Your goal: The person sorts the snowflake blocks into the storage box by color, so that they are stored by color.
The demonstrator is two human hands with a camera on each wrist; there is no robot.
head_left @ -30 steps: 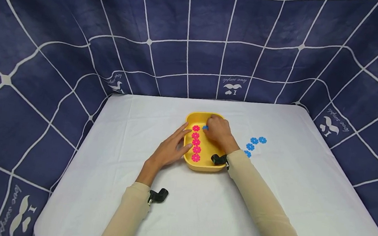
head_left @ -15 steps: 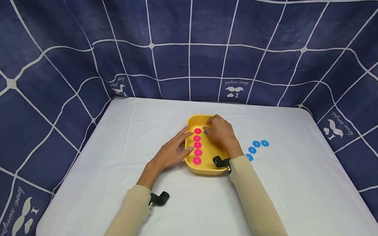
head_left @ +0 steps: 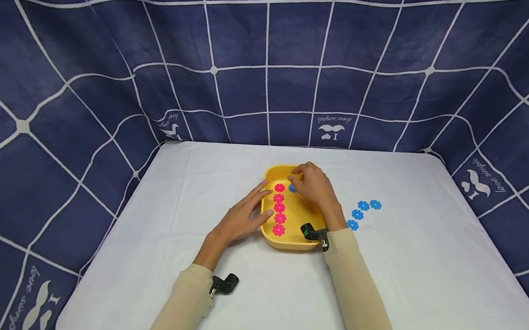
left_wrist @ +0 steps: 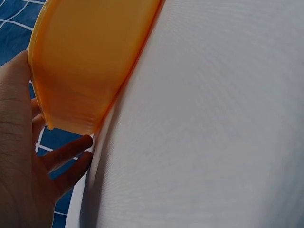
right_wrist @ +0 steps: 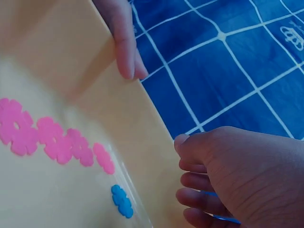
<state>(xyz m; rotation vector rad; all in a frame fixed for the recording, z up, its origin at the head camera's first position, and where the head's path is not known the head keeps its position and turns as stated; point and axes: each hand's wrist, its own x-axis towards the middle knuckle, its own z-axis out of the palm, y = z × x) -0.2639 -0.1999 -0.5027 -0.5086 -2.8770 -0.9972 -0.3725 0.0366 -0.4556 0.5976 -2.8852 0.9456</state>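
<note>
A yellow tray (head_left: 291, 246) sits on the white table, with pink flower-shaped discs (head_left: 279, 208) in a column along its left side. One blue flower-shaped disc (right_wrist: 122, 202) lies on the tray floor beside the far end of that column. My left hand (head_left: 237, 220) rests at the tray's left rim, fingers and thumb reaching over the edge. Over the tray's far right part is my right hand (head_left: 314, 185), fingers loosely bent and holding nothing; the right wrist view shows a gap between it and the blue disc.
Several more blue flower-shaped discs (head_left: 357, 214) lie in a bent line on the white tablecloth (head_left: 407, 277), right of the tray. A dark blue curtain (head_left: 291, 92) with white grid lines encloses the table at the back and sides.
My right hand has come away from the blue disc inside the tray and lifted slightly, so more of the disc shows. The left hand stays at the rim; the head view has shifted a little.
</note>
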